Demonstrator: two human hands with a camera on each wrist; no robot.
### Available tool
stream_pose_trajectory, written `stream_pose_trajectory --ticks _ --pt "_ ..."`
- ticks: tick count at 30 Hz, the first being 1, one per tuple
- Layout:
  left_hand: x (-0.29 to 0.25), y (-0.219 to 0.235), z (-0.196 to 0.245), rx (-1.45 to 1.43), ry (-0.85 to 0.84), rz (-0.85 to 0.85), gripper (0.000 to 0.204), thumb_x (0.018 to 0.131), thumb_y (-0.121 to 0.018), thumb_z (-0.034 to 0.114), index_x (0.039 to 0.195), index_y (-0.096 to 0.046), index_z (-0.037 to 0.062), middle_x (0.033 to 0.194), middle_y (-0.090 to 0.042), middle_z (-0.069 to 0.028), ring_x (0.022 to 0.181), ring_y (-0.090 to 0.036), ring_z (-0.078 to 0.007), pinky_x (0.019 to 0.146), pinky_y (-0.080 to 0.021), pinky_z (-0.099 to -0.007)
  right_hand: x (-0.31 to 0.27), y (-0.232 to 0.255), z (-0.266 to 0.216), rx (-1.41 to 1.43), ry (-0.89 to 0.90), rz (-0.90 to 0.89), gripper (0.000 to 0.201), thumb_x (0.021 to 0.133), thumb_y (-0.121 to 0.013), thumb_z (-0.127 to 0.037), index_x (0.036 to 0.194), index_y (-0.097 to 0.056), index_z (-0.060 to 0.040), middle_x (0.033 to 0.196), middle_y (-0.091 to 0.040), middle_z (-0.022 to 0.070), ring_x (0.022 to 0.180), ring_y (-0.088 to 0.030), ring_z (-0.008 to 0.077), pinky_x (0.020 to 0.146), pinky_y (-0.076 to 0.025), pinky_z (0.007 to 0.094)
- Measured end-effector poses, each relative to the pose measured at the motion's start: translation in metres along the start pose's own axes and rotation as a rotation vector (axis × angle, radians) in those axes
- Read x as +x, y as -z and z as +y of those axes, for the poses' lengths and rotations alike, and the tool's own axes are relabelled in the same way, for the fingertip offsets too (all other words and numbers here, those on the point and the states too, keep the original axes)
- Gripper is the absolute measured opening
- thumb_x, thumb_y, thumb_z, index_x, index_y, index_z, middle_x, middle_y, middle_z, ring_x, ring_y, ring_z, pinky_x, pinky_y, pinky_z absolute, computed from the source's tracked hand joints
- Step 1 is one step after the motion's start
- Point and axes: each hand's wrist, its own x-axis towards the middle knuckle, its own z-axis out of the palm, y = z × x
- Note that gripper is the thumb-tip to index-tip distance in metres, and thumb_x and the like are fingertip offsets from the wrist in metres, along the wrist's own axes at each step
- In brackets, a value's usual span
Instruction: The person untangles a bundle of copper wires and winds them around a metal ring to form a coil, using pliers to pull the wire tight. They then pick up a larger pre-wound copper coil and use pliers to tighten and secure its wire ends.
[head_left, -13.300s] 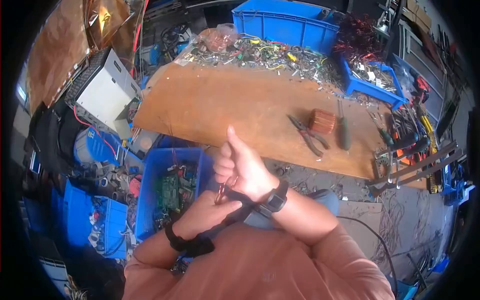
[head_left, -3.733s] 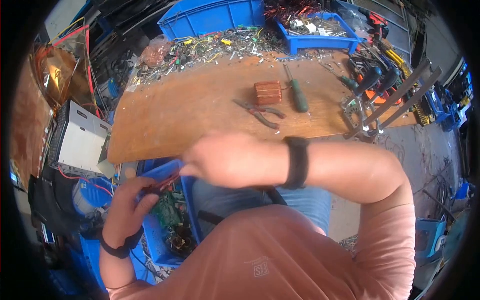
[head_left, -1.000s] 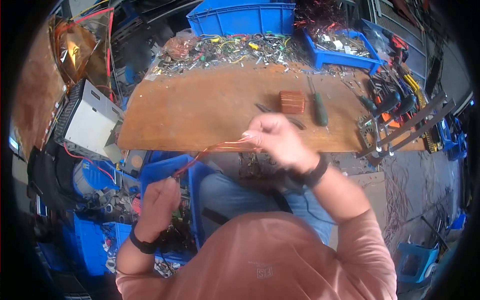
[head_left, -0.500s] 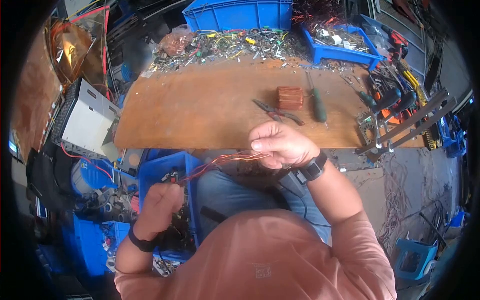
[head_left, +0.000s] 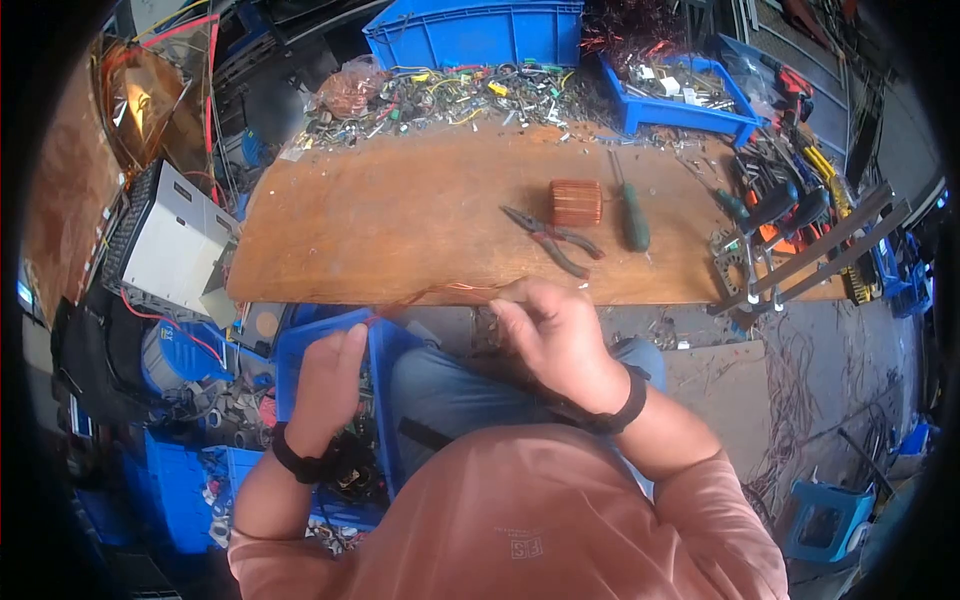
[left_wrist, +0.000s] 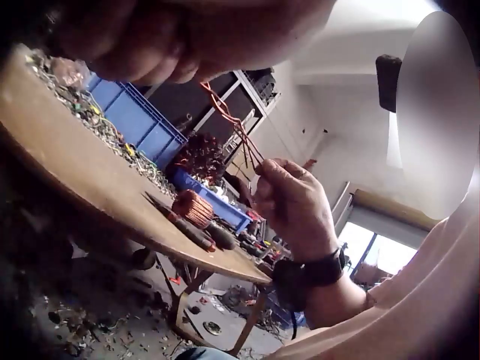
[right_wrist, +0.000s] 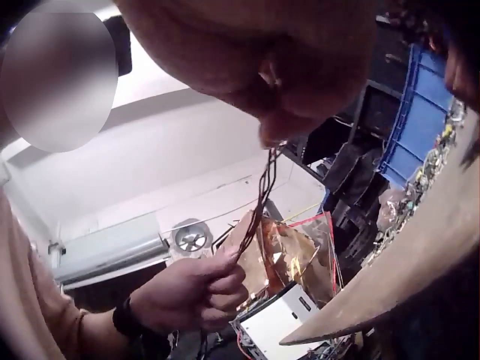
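A loosely twisted bundle of copper wire (head_left: 455, 289) stretches between the two hands, just in front of the table's near edge. Its right end is pinched between thumb and fingers of my right hand (head_left: 560, 345). My left hand (head_left: 330, 385), above a blue crate (head_left: 375, 400), grips the other end; the right wrist view shows the thumb and curled fingers on the wire (right_wrist: 262, 195). On the wooden table (head_left: 390, 220) lie a copper wire coil (head_left: 576, 202), open pliers (head_left: 572, 262) with dark red handles, and a green-handled screwdriver (head_left: 635, 225).
A heap of scrap wires and connectors (head_left: 450, 100) covers the table's back. Behind it stands a large blue bin (head_left: 480, 38), with a smaller blue tray (head_left: 685, 115) to the right. An upright metal fixture with long bars (head_left: 810, 255) stands at the right end.
Both hands have shifted a little; the left fingers now point upward and the right hand has turned more back-upward. The wire has risen towards the table edge. Pliers, coil and screwdriver stay put.
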Motion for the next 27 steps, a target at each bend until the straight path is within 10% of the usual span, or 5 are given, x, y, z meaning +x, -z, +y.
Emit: stream_pose_trajectory --ticks 8,12,17,19,27 --pt "-0.001 0.003 0.002 0.053 -0.013 -0.152 0.046 0.098 -0.044 0.031 0.069 -0.047 -0.0047 0.057 -0.039 -0.0121 0.055 -0.036 -0.0214 0.055 -0.036 -0.0376 0.007 0.033 -0.015 -0.773 0.426 -0.227 0.012 0.071 -0.064 -0.007 0.082 -0.061 -0.0045 0.085 -0.062 0.0131 0.077 -0.062 0.0297 0.064 -0.05 0.0361" --pt "0.004 0.006 0.007 0.078 -0.025 -0.257 0.047 0.098 -0.043 0.031 0.069 -0.048 -0.0052 0.057 -0.039 -0.0132 0.054 -0.039 -0.0225 0.055 -0.037 -0.0384 0.017 0.04 -0.011 -0.662 0.704 -0.217 0.011 0.071 -0.057 -0.011 0.078 -0.052 -0.0041 0.082 -0.053 0.0108 0.078 -0.057 0.029 0.06 -0.049 0.0389" --pt "0.007 0.006 0.022 0.064 0.076 -0.385 0.045 0.097 -0.043 0.03 0.069 -0.049 -0.0051 0.057 -0.043 -0.018 0.054 -0.044 -0.029 0.054 -0.036 -0.0416 0.008 0.049 0.006 -0.624 0.659 -0.368 0.014 0.076 -0.054 -0.014 0.083 -0.051 -0.0028 0.08 -0.054 0.0122 0.079 -0.057 0.0294 0.061 -0.049 0.0401" --pt "0.011 0.001 -0.003 0.259 -0.253 -0.37 0.043 0.096 -0.042 0.028 0.068 -0.05 -0.0044 0.057 -0.045 -0.0196 0.053 -0.044 -0.0304 0.052 -0.034 -0.0435 0.002 0.057 0.006 -0.61 0.59 -0.372 0.015 0.078 -0.052 -0.016 0.086 -0.052 -0.0029 0.079 -0.055 0.0136 0.079 -0.057 0.0298 0.063 -0.049 0.0404" --pt "0.016 -0.011 0.048 -0.006 0.131 -0.608 0.044 0.099 -0.042 0.029 0.064 -0.042 0.0039 0.055 -0.037 -0.0031 0.051 -0.037 -0.0161 0.049 -0.03 -0.0343 -0.024 0.049 0.032 -0.308 0.523 -0.018 0.012 0.087 -0.057 -0.012 0.089 -0.054 -0.0013 0.08 -0.053 0.0155 0.076 -0.055 0.0341 0.067 -0.046 0.0425"
